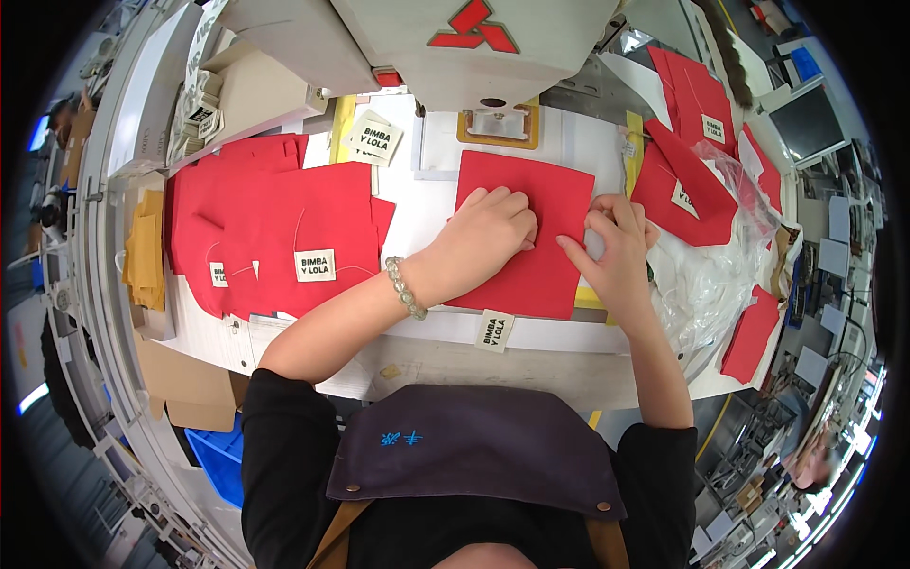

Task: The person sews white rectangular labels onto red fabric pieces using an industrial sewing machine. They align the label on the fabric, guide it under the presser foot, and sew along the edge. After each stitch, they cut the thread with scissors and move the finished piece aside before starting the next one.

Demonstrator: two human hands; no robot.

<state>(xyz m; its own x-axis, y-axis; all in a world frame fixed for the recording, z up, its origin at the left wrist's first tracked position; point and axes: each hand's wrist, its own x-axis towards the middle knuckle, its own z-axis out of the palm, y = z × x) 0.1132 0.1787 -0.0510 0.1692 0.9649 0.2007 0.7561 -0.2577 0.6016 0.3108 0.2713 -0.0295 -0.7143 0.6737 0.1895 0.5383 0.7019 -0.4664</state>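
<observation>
A red fabric panel (pixel 523 190) lies flat on the white work surface below the machine head. My left hand (pixel 488 232) rests on its middle with the fingers curled in; whatever they may hold is hidden. At the panel's right edge is my right hand (pixel 621 242), its thumb on the fabric and apart from the bent fingers. A small cream label (pixel 494 331) with dark print sticks out at the panel's lower edge. More cream labels (pixel 374 138) lie in a small pile up and to the left. Just beyond the panel stands a metal plate in a yellow frame (pixel 499 126).
Stacked red panels (pixel 346 209), some with labels and loose threads, cover the left side. A box (pixel 256 95) with bundled labels stands behind them. More red pieces (pixel 687 175) and clear plastic (pixel 697 284) lie at right. The machine head (pixel 474 57) overhangs the far side.
</observation>
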